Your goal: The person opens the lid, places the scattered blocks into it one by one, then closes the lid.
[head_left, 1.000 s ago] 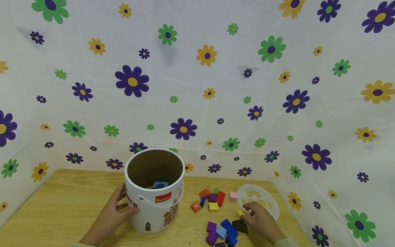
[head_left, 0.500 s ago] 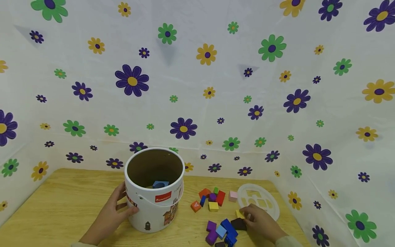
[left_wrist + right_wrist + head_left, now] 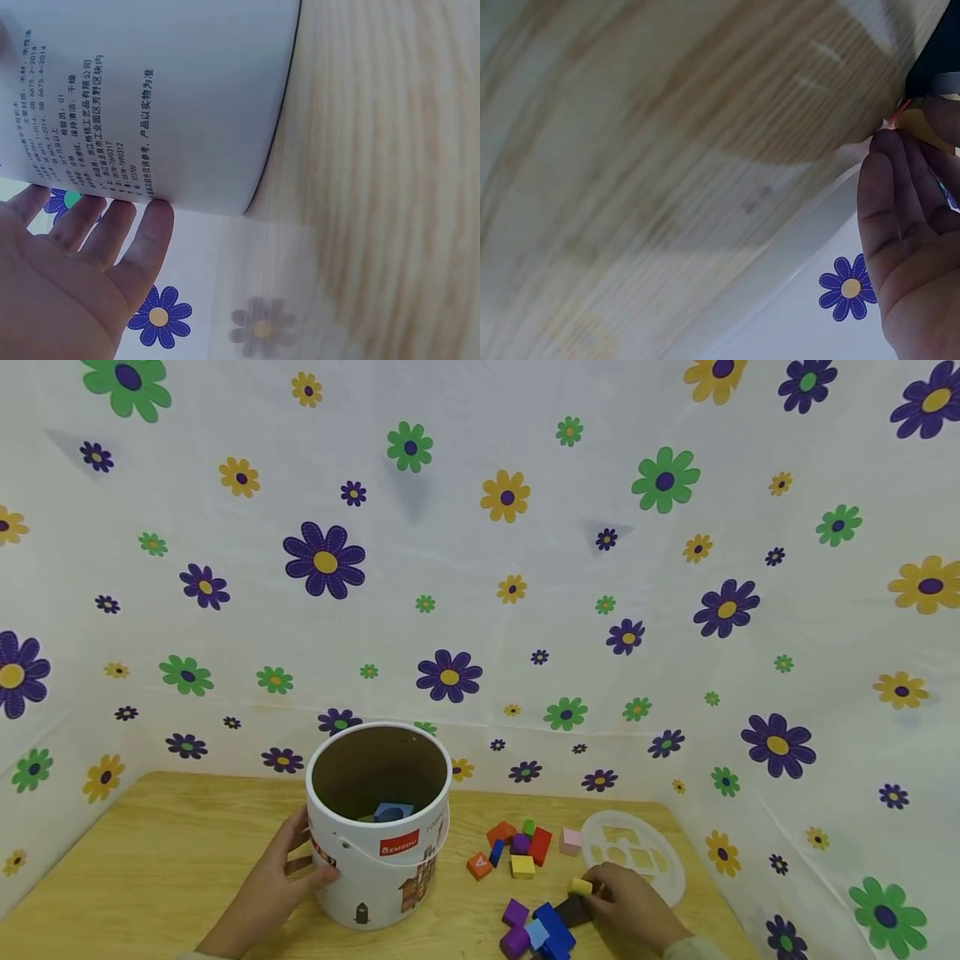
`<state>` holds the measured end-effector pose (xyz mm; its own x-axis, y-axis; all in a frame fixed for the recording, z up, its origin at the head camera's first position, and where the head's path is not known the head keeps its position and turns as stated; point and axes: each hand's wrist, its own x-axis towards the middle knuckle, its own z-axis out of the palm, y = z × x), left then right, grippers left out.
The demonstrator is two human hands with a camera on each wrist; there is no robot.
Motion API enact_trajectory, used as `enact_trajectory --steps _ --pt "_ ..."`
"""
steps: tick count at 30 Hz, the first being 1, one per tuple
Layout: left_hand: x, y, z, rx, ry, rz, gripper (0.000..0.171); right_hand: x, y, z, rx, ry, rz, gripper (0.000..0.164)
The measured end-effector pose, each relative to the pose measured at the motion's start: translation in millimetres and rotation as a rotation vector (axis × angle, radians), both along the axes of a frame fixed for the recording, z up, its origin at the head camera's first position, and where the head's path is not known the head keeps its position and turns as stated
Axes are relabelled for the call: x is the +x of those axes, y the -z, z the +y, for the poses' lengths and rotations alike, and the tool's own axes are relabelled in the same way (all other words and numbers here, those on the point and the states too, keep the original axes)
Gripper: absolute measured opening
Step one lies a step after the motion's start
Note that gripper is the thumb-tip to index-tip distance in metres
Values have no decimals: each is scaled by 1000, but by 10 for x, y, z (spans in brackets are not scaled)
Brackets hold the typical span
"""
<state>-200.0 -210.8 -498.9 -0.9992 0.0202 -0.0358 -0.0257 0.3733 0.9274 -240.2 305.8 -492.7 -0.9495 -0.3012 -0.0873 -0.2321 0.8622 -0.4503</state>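
Observation:
My left hand point(image 3: 288, 868) rests against the left side of a white toy-block bucket point(image 3: 360, 893), thumb towards the front. In the left wrist view, the straight fingertips point(image 3: 159, 214) touch the bucket's printed wall. A light blue block point(image 3: 393, 811) shows inside the bucket. At the right, my right hand point(image 3: 633, 902) pinches a small yellow block point(image 3: 580, 886) between thumb and fingers. Just below that block is a dark wedge-shaped block point(image 3: 574, 910), close to the fingers. In the right wrist view, the yellow block point(image 3: 924, 126) is partly hidden by the fingers.
Orange, red, green, purple, blue and yellow blocks point(image 3: 522, 867) lie right of the bucket. Nearer are purple blocks point(image 3: 515, 912) and blue blocks point(image 3: 553, 931). A pink block point(image 3: 570, 841) sits by the translucent lid point(image 3: 671, 868). Flowered cloth point(image 3: 480, 627) encloses the wooden table point(image 3: 202, 827).
My right hand has taken hold of the yellow block and shifted it slightly left. The dark block has moved left towards the blue ones. My left hand stays at the bucket.

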Motion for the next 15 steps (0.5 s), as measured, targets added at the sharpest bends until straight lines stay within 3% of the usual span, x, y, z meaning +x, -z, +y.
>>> enact_trajectory --steps 5,11,15 --pt "8 -3 -1 5 2 2 105 19 -17 -1 -23 34 23 12" --pt "27 5 3 -6 6 10 105 36 -54 -38 -75 52 190 17" --pt "24 2 6 -3 6 9 106 34 -97 -131 -118 108 230 16"
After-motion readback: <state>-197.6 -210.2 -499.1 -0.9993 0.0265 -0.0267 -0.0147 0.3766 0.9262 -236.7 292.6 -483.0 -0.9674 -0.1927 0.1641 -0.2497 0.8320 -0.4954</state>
